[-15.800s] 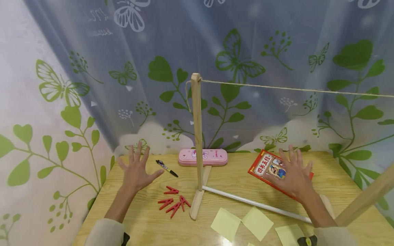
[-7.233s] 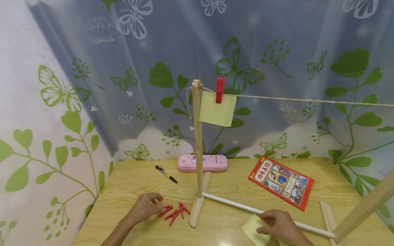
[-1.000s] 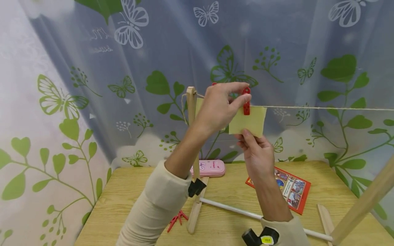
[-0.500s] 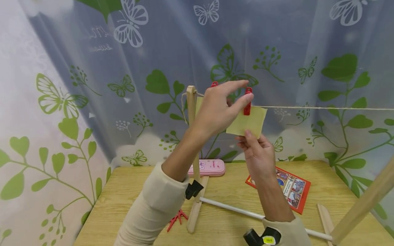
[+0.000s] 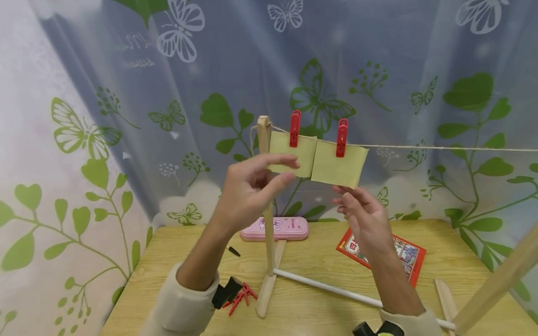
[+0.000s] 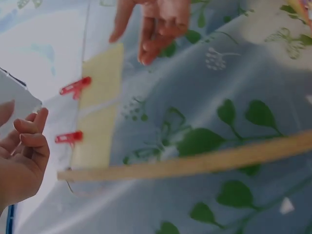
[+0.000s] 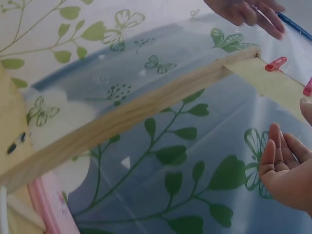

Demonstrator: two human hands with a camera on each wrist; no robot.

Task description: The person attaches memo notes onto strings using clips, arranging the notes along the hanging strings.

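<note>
While I observe from afar, the left hand (image 5: pixel 248 189) and the right hand (image 5: pixel 371 219) are both relaxed and empty, near two yellow paper notes (image 5: pixel 338 167), which two red clothespins (image 5: pixel 342 137) hold on the string (image 5: pixel 420 147) by the wooden post (image 5: pixel 270 238).

Matt ppr notes (image 5: pixel 338 170) + shiny plastic pegs (image 5: pixel 342 140) on fibrous twine (image 5: pixel 420 147), ctr of frame.
Post (image 5: pixel 264 135), ctr: bare wood, matt, grain visible. Bar (image 5: pixel 323 284), lower ctr: smooth white, mat'l unclear. Tbl top (image 5: pixel 155 275), btm: wood-grain, slight sheen. Case (image 5: pixel 292 227), ctr: smooth, semi-gloss, plastic vs painted metal unclear. Backdrop (image 5: pixel 378 37), top: printed sheet, smooth, soft sheen. Sleeve (image 5: pixel 180 308), lower left: matt cloth.
</note>
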